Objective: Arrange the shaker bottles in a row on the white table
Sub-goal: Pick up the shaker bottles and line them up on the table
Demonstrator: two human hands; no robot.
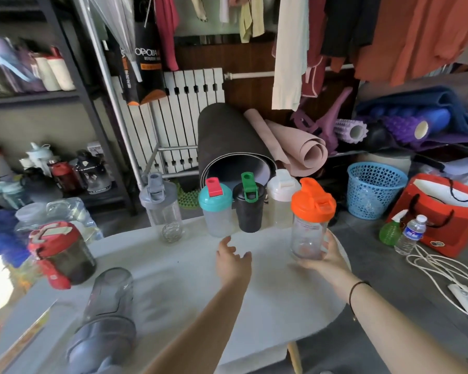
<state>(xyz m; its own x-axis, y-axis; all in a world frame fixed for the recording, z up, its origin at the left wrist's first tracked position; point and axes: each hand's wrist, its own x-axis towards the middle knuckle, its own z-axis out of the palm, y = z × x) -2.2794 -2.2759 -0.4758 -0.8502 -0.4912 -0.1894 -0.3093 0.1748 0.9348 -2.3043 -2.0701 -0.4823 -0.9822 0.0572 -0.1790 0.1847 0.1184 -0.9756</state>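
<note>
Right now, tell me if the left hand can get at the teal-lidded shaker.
Probably yes. The left hand is open just in front of the teal-lidded shaker, with only bare white table between them. The black shaker stands close beside it.

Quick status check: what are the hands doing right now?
Right hand grips orange-lid bottle at row's right end. Left hand open, empty. Grey bottle lying flat, unsorted.
</note>
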